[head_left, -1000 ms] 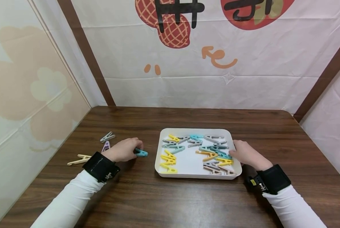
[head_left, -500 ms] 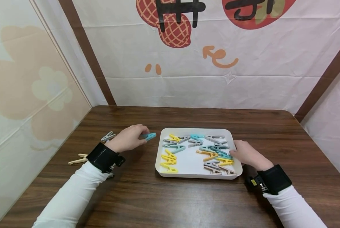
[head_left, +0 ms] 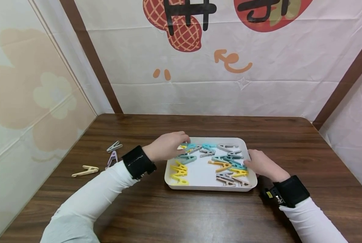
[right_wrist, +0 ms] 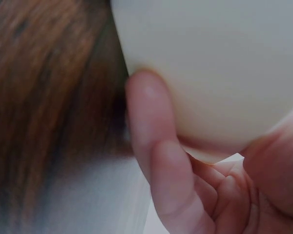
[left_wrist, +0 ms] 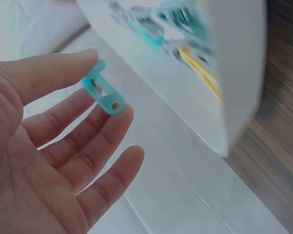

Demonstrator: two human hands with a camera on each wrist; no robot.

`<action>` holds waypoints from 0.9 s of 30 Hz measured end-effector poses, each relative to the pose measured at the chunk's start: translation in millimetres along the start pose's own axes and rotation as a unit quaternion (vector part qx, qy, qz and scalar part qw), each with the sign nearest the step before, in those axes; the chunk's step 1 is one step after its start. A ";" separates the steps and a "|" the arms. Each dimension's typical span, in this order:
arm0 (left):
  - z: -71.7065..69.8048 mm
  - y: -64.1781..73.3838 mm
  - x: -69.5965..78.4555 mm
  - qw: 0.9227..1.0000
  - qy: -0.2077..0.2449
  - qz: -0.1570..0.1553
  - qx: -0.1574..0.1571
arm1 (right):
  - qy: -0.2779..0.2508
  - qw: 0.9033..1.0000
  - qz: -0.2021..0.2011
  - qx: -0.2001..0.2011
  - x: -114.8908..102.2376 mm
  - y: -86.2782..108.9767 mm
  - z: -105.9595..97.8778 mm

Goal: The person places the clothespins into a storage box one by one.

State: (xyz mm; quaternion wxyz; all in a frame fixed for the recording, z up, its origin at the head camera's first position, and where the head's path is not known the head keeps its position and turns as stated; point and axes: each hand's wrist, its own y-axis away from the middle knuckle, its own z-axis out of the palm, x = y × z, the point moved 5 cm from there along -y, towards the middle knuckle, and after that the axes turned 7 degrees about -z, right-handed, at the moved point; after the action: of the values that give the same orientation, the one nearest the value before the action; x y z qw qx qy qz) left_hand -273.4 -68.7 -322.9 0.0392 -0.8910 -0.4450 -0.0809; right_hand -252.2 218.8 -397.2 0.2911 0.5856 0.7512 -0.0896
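Note:
My left hand point(head_left: 168, 146) is over the back left corner of a white tray point(head_left: 203, 172). Between its thumb and fingers it pinches a turquoise clothespin point(left_wrist: 108, 100), seen most plainly in the left wrist view. At the tray's right side, my right hand point(head_left: 266, 165) holds the rim with the thumb on the inner side; the right wrist view shows its fingers against the outer wall point(right_wrist: 210, 73). Inside the tray lie several clothespins: yellow ones point(head_left: 179, 172) on the left, teal ones point(head_left: 189, 159), grey ones, and an orange one point(head_left: 224, 166) on the right.
On the wooden table point(head_left: 168, 216), left of the tray, lie a light grey clothespin point(head_left: 114, 146), a purple clothespin point(head_left: 113, 156) beside the left sleeve, and a cream clothespin point(head_left: 88, 171). A printed cloth point(head_left: 132, 98) hangs behind the table.
My left hand has lifted the turquoise clothespin from the table's left part and carried it rightward to the tray's back left corner. The right hand has stayed at the tray's right rim.

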 end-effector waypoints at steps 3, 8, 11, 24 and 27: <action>5.4 -8.0 17.0 0.999 -0.022 0.028 -0.023 | -0.001 1.000 0.000 0.001 -0.2 0.1 0.5; 14.6 -17.6 38.0 0.996 -0.052 0.055 -0.054 | 0.001 1.000 -0.003 0.005 0.2 -0.5 0.4; 20.4 -21.5 45.7 0.994 -0.067 0.062 -0.068 | 0.001 1.000 -0.001 0.003 0.5 -1.0 0.2; 43.0 -38.2 51.6 0.988 -0.106 0.032 -0.105 | 0.001 1.000 0.007 0.002 4.3 -3.3 1.8; 45.4 -41.0 51.6 0.987 -0.113 0.031 -0.108 | 0.000 1.000 0.005 0.004 4.6 -3.1 1.7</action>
State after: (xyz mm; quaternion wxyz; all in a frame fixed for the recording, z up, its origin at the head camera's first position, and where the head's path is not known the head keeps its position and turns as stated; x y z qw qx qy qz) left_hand -270.7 2.9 -358.4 -0.1051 -0.9069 -0.4072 -0.0257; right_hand -255.2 220.8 -401.8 0.2894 0.5906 0.7478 -0.0908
